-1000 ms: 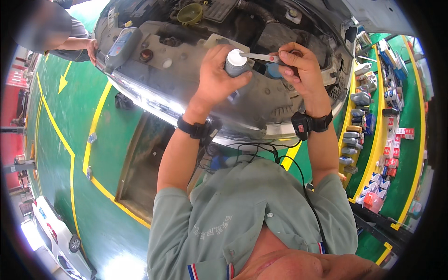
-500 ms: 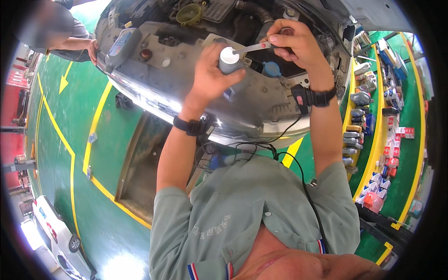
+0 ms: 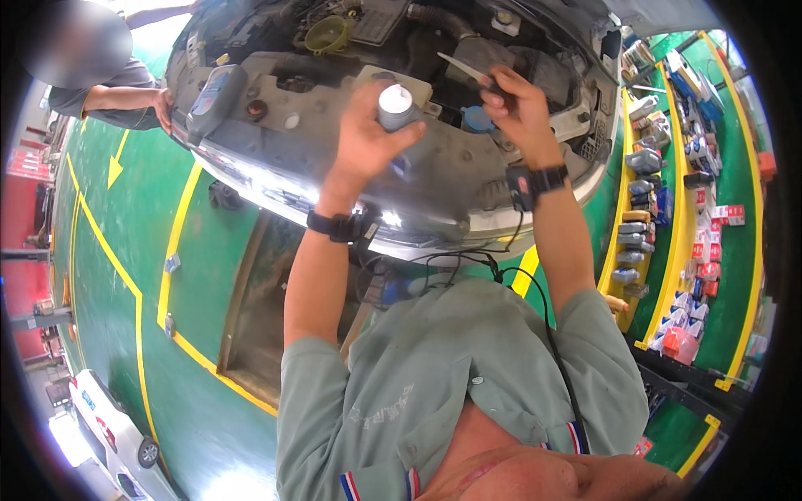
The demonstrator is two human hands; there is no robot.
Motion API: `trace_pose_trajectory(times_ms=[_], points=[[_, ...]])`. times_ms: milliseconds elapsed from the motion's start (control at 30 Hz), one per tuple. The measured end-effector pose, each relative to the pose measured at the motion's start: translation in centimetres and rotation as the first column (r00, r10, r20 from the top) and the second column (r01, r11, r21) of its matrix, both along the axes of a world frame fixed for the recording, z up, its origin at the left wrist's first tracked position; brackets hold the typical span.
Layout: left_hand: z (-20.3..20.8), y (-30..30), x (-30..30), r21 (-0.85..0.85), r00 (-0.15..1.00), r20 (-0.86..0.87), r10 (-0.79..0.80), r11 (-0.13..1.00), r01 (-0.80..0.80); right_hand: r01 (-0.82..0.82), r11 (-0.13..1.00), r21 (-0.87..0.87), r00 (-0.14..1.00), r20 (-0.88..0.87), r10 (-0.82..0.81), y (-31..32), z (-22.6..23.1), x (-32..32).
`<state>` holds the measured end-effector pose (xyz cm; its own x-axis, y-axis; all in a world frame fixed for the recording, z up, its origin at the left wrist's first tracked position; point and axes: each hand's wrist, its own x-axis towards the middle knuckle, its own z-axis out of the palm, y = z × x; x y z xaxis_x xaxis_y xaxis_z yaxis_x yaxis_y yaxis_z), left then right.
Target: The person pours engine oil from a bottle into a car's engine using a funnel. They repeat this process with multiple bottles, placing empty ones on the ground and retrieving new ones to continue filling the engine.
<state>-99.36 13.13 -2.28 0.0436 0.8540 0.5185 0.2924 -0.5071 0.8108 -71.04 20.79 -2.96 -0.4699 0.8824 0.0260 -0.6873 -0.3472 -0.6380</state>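
Over the front of a car's open engine bay, my left hand (image 3: 363,146) is wrapped round a small grey bottle (image 3: 399,117) with a white top. I cannot tell whether that top is a cap or an open mouth. To its right my right hand (image 3: 525,113) is closed on a thin, pale stick (image 3: 459,66) with a darker end in my fingers. The stick points up and left, apart from the bottle. Beside my right fingers is a blue cap (image 3: 477,119) in the engine bay.
A yellow funnel (image 3: 326,36) stands in the engine bay. A grey oil jug (image 3: 215,102) rests on the car's front left, near a dark red cap (image 3: 256,109) and another person's hand (image 3: 164,108). Shelves (image 3: 660,209) of bottles and boxes run along the right; cables hang before me.
My right hand has moved down with the stick, whose tip has left the bottle's top and now points up and left. The bottle has shifted slightly left.
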Motion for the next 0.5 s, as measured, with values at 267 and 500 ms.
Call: trace_pose_trajectory(times_ms=[267, 500], points=[[-0.6, 0.4, 0.3, -0.049, 0.999, -0.017, 0.035, 0.998, -0.036, -0.149, 0.549, 0.822, 0.311, 0.566, -0.763, -10.5, -6.7, 1.8], [-0.6, -0.4, 0.5, -0.043, 0.997, 0.020, 0.077, 0.996, -0.076, -0.529, 0.342, 0.777, 0.198, 0.505, -0.840, -11.6, -6.1, 1.1]])
